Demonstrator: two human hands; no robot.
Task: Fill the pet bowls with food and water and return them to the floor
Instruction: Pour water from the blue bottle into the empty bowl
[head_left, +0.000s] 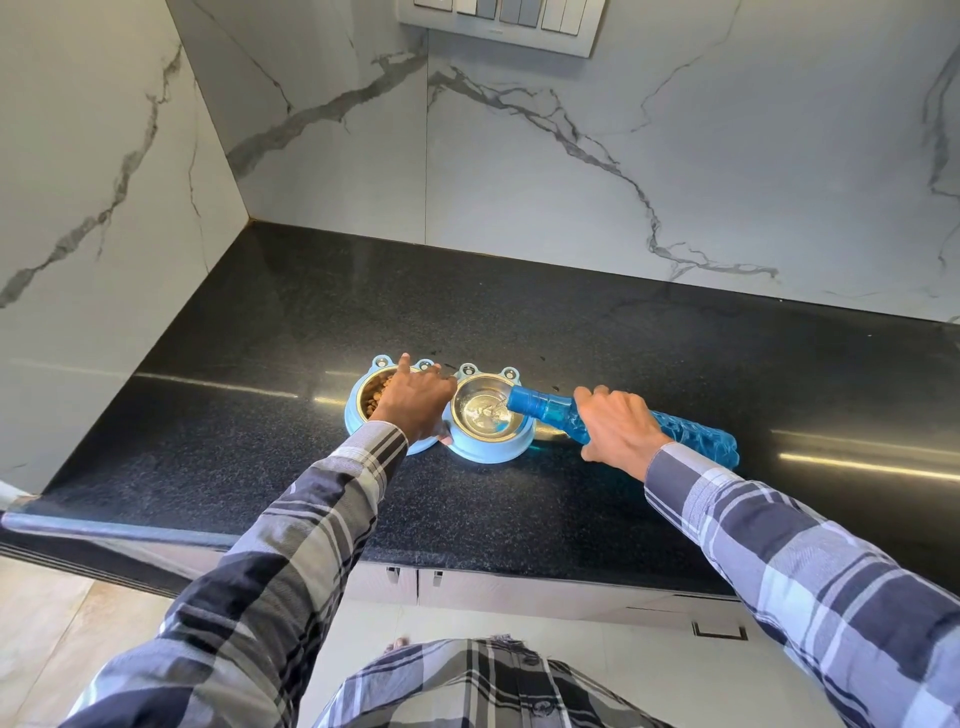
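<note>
Two light-blue pet bowls with steel inserts stand side by side on the black counter (270, 395). The left bowl (358, 410) holds brown kibble and is partly covered by my left hand (418, 402), which rests on it between the two bowls. The right bowl (488, 421) has water in it. My right hand (615, 428) grips a blue plastic bottle (540, 405) tipped on its side, neck over the right bowl, with water running out.
Marble-patterned walls close in the counter at the back and left, meeting in a corner. A switch panel (498, 21) hangs on the back wall. Cabinet fronts (467, 587) and tiled floor (62, 634) lie below the counter's front edge.
</note>
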